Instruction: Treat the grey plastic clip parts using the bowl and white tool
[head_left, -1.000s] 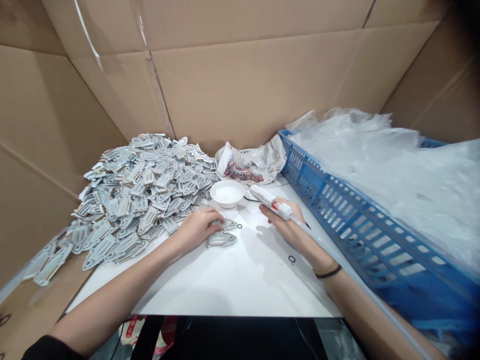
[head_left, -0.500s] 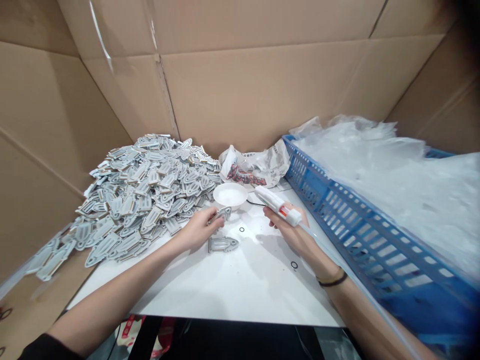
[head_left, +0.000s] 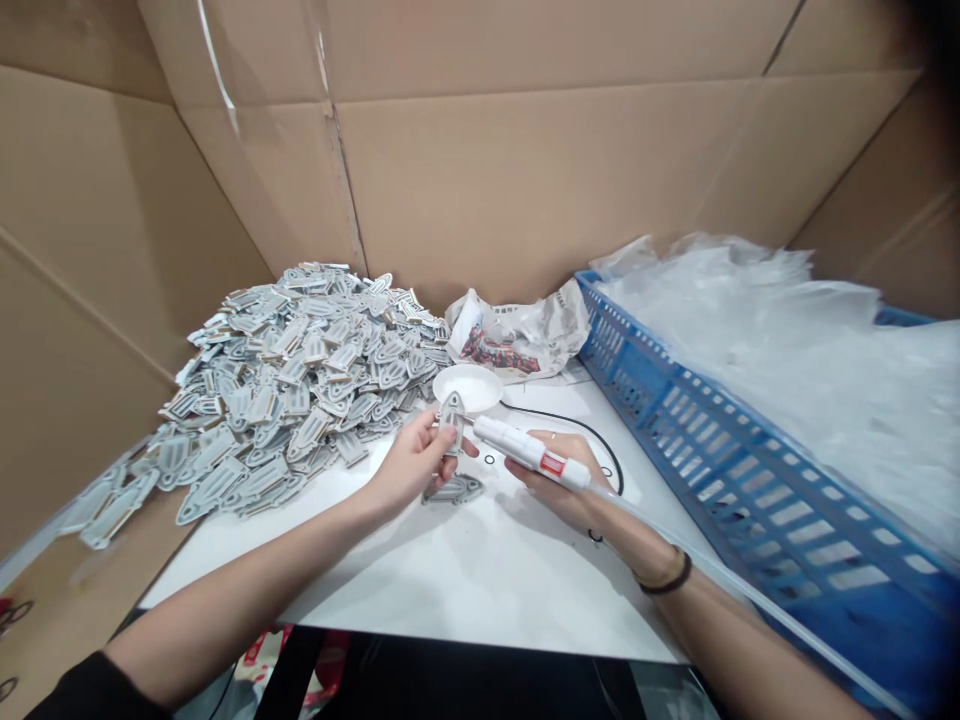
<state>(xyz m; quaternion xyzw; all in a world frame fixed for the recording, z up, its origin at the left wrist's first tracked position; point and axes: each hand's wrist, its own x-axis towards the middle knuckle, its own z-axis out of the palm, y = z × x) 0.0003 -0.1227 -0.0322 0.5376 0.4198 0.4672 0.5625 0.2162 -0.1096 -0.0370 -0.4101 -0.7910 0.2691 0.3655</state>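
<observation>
Upright between thumb and fingers, my left hand pinches a flat grey pointed piece with long slots. My right hand is wrapped around a white glue gun with a red label, and a clear glue stick trails from its rear. The gun's nozzle points left and is at the held piece's right side; whether it touches cannot be made out. Under my left fingers, another grey piece lies on the white table. A white bowl stands just behind the held piece.
A large heap of similar grey pieces covers the left side. Crumpled printed paper lies at the back. A blue crate of clear plastic bags borders the right. A black cord curves across the table; cardboard walls enclose it.
My left hand has turned the grey piece upright. My right hand has brought the glue gun left and down, its nozzle now at the piece. More of the black cord shows.
</observation>
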